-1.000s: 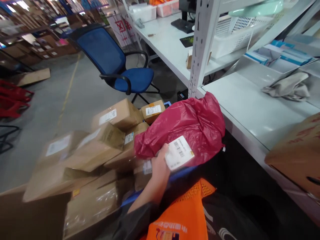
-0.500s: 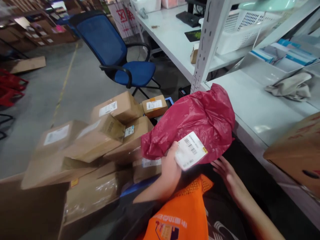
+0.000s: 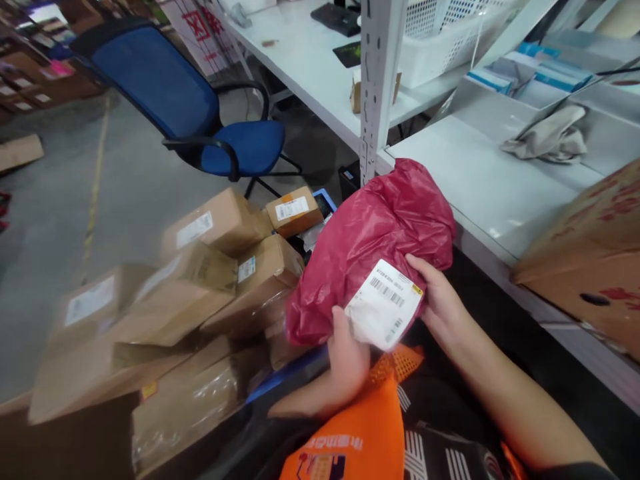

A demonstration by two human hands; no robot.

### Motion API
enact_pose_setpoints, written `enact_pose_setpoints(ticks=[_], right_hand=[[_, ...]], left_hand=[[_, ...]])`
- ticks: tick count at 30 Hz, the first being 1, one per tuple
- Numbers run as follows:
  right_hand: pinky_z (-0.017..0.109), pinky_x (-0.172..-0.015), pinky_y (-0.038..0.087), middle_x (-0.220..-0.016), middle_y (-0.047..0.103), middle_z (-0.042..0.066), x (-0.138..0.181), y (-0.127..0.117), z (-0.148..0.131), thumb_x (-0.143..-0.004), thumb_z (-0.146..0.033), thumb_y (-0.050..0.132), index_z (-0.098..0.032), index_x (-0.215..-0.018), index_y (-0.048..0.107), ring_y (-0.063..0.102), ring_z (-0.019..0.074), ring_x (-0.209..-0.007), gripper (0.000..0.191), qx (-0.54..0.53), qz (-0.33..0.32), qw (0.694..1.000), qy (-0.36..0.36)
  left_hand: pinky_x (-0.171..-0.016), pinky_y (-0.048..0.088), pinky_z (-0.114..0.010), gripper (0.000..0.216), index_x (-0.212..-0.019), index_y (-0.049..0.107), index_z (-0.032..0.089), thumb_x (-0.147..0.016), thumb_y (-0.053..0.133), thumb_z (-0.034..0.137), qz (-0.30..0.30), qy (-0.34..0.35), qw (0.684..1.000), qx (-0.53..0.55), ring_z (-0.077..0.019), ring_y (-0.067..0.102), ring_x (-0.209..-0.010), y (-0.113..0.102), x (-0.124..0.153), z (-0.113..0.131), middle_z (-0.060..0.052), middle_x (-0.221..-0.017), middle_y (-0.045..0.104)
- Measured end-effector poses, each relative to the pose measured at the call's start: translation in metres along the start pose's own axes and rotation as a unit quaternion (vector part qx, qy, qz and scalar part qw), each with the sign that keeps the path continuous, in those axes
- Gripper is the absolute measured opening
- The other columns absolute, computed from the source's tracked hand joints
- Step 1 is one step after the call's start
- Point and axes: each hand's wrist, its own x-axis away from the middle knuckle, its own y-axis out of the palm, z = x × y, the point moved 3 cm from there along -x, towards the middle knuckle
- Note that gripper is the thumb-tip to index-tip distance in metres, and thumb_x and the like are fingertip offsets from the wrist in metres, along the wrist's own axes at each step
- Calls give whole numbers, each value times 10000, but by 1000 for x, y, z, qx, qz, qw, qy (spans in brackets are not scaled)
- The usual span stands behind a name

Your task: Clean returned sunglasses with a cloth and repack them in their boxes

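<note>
**Red poly-mailer parcel held in both hands over the box pile**

Red poly-mailer parcel, soft and crumpled, lifted clear of the goods below and held in front of my chest, its white barcode label turned up towards me. Reading left to right: a heap of taped cardboard boxes, each with its own label, lies on the floor and partly in a blue tote; behind it stands a blue office chair. My left hand is closed under the parcel's lower edge, thumb up beside the label. My right hand is wrapped round the parcel's right side, fingers touching the label's corner. To the right runs a white shelf table, its steel upright just behind the parcel; a printed carton sits on its near end and a crumpled cloth farther back. As I judge it, the parcel is picked out and in hand with the label exposed; it is not yet set down anywhere, and the boxes lie unhandled.
</note>
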Motion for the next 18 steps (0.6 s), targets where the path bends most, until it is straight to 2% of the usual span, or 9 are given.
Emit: enact_pose_setpoints(ticks=[4, 12, 18], right_hand=[[369, -796, 644, -815, 770, 28, -2, -5, -4, -634, -242, 839, -187, -838, 704, 753, 264, -817, 251, -7, 10, 1000, 8], [368, -787, 646, -781, 765, 22, -5, -10, -6, -634, -246, 832, -192, -819, 709, 754, 264, -812, 228, -4, 24, 1000, -1], [381, -811, 647, -822, 772, 39, -6, -12, -7, -633, -249, 845, -176, -860, 721, 754, 274, -838, 269, -7, 17, 1000, -3]], left_hand=[[-937, 592, -406, 701, -966, 780, 161, -768, 583, 804, -3, -15, 999, 31, -350, 710, -1115, 6, 6, 1, -158, -1078, 775], [-987, 566, -426, 699, -1041, 788, 128, -853, 540, 755, -8, -61, 998, 7, -354, 716, -1096, -5, 4, -11, -173, -1135, 758], [-935, 596, -402, 731, -1002, 778, 142, -768, 580, 805, -20, -20, 998, 52, -340, 728, -1073, 5, 3, -3, -156, -1099, 772]])
